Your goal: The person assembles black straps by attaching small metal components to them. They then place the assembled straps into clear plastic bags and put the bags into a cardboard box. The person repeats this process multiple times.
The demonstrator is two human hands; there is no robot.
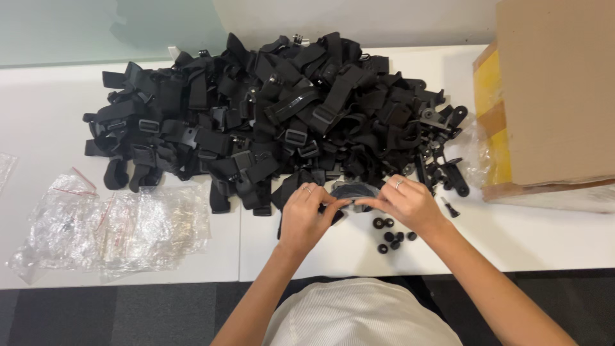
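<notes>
White table [525,240], black strap mount [349,192] lying crosswise, left hand [306,214], right hand [407,204] pinching its ends

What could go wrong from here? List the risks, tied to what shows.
1. The small black knobs lie loose by the right hand, close to the table's front edge; a wrist sweep might roll them off.
2. The strap pile is tangled right behind the black part both hands hold; the left hand could snag a neighbouring strap.

Black strap w/ curved plastic piece [351,192], mid-table, just below strap pile [269,109].
</notes>
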